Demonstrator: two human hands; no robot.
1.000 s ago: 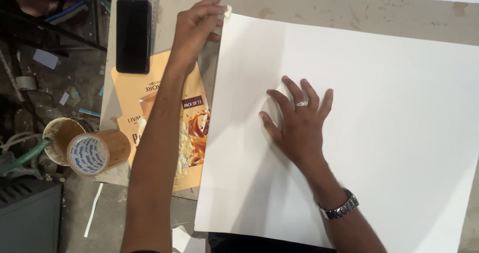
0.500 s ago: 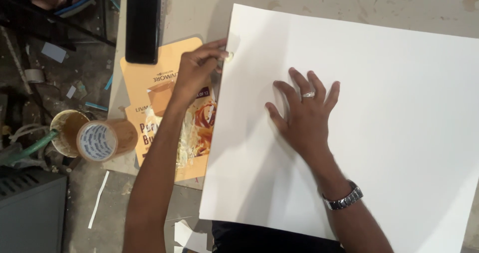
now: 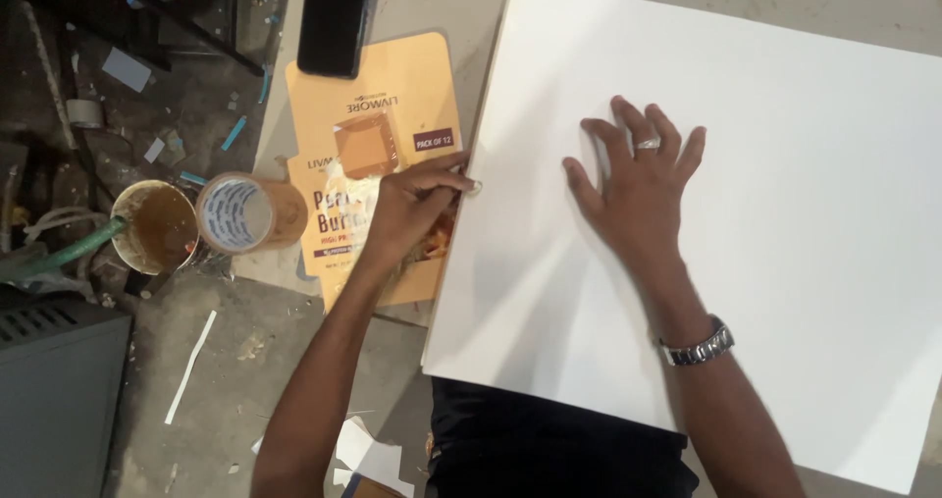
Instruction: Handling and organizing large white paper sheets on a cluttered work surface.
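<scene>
The left hand (image 3: 417, 209) has travelled down the left edge of the white sheet (image 3: 785, 145) since the earlier frames, from near the top corner to about halfway along that edge; the right hand (image 3: 638, 179) has kept its place on the sheet.

Nearest the person, the sheet's lower edge overhangs a dark garment. Paper scraps (image 3: 368, 454) lie on the floor beside it.

Left hand: fingers drawn together, tips at the sheet's edge, pinching something small and pale. What it is cannot be told. The hand lies over an orange flattened carton (image 3: 392, 86), which sits just beside the sheet.

Right hand: fingers spread, palm flat, pressed on the sheet's middle. A ring is on one finger, a metal watch (image 3: 699, 344) on the wrist.

The sheet lies flat on the grey table (image 3: 422, 7), slightly askew, covering most of the right side of the view.

Left of the carton, a tape roll (image 3: 240, 213) stands touching a brown-stained cup (image 3: 157, 225). A green hose (image 3: 54, 255) runs to the cup.

Farther off, a black phone (image 3: 334, 17) lies across the carton's top edge.

Judgement: the downward shift suggests the edge is being worked along its length, with roughly half covered.
</scene>
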